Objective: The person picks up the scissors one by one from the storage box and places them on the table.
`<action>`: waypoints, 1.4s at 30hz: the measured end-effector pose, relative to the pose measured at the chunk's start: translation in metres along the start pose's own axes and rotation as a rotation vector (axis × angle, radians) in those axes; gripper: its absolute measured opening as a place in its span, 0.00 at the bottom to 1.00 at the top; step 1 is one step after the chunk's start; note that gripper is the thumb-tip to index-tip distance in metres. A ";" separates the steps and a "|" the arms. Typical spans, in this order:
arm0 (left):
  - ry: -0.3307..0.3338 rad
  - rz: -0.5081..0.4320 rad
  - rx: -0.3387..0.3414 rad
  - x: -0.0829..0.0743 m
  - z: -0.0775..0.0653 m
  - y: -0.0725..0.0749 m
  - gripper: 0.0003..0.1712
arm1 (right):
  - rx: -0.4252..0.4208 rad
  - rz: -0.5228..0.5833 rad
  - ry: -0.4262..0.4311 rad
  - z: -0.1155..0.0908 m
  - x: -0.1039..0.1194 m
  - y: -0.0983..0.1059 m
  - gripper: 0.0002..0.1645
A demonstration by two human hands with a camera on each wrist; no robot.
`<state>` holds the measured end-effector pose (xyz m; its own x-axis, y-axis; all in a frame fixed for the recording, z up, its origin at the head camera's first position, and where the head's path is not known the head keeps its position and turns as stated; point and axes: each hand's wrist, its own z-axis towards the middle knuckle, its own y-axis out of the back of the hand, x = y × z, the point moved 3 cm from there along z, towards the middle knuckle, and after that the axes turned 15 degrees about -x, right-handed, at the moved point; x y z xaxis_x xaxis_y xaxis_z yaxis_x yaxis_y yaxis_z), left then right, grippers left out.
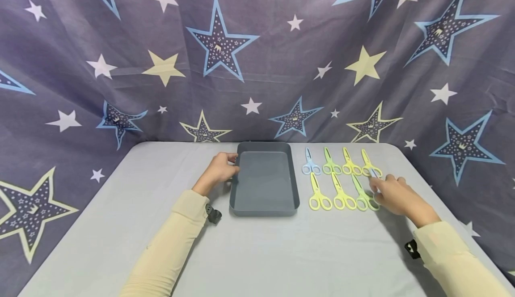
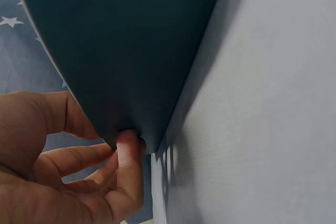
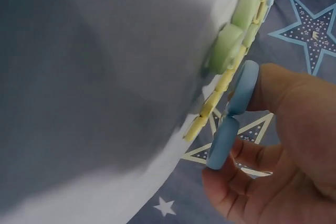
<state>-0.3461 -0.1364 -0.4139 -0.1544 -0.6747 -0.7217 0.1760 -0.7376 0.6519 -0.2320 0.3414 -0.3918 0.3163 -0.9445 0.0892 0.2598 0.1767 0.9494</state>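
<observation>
My left hand (image 1: 219, 168) grips the left wall of a grey rectangular tray (image 1: 264, 213). In the left wrist view, its fingers (image 2: 128, 169) lie on both sides of the wall near one corner. Over on the right, my right hand (image 1: 396, 193) pinches a pair of blue scissors (image 3: 244, 90) by the finger loops. Their blades point away from me and overlap the yellow scissors (image 1: 365, 157) at the back in the head view. Just left of this hand lie green scissors (image 1: 363, 195). The tray holds nothing.
Several more scissors lie in two rows right of the tray, among them light blue ones (image 1: 308, 157), green ones (image 1: 328, 157) and yellow ones (image 1: 315, 188). A pale cloth covers the table (image 1: 257, 256). Behind it hangs a grey star-patterned curtain (image 1: 261, 55).
</observation>
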 end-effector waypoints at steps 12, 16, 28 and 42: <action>0.015 -0.011 0.001 0.001 -0.002 0.002 0.37 | 0.030 0.036 -0.004 -0.005 -0.012 -0.007 0.11; 0.018 -0.016 0.006 0.002 -0.002 0.001 0.38 | 0.031 0.051 0.021 -0.008 -0.015 -0.010 0.11; 0.016 -0.026 0.001 0.003 -0.002 0.000 0.38 | 0.046 0.066 0.011 -0.009 -0.017 -0.013 0.11; 0.019 -0.025 0.010 -0.001 -0.002 0.003 0.38 | 0.077 0.127 -0.032 -0.008 -0.021 -0.012 0.11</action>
<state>-0.3435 -0.1378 -0.4122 -0.1397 -0.6552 -0.7425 0.1624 -0.7548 0.6355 -0.2345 0.3616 -0.4072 0.3129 -0.9242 0.2188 0.1485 0.2752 0.9499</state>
